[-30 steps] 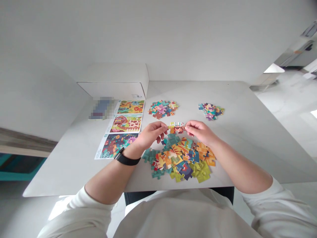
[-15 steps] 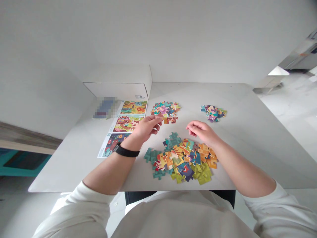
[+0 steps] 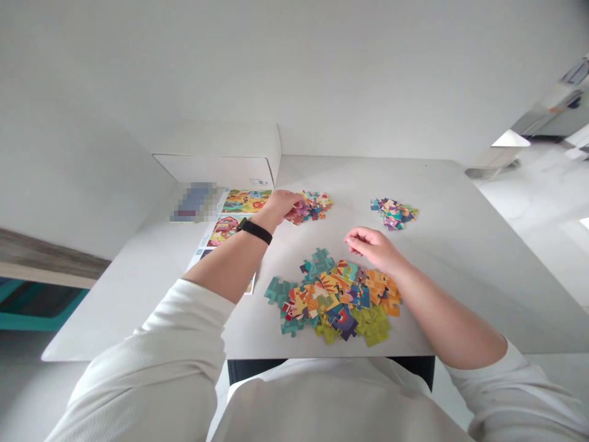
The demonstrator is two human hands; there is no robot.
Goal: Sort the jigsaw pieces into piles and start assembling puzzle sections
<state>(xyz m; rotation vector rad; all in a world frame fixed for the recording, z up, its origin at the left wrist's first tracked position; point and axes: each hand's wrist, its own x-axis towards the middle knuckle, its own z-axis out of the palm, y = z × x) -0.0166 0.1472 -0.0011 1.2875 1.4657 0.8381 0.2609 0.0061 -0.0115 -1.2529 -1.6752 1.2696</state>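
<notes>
My left hand [image 3: 282, 205], a black band on its wrist, reaches over the left side of a small pile of jigsaw pieces [image 3: 317, 204] at the back. Its fingers are bent together, and their tips are partly hidden, so I cannot make out what they hold. My right hand [image 3: 370, 244] hovers at the middle of the table with curled fingers and nothing visible in them. Just in front of it lies a larger heap of jigsaw pieces [image 3: 338, 294], in teal, yellow, orange, green and dark blue. Another small pile of jigsaw pieces [image 3: 394, 213] lies at the back right.
Printed picture sheets [image 3: 247, 201] lie on the left of the white table [image 3: 460, 245], partly covered by my left arm. A white box [image 3: 214, 169] stands behind them, against the wall. Beside the sheets is a blurred bluish item [image 3: 193, 201].
My left hand has moved forward, onto the left edge of the back pile. A red-brown piece no longer shows at that pile's front. My right hand has hardly moved.
</notes>
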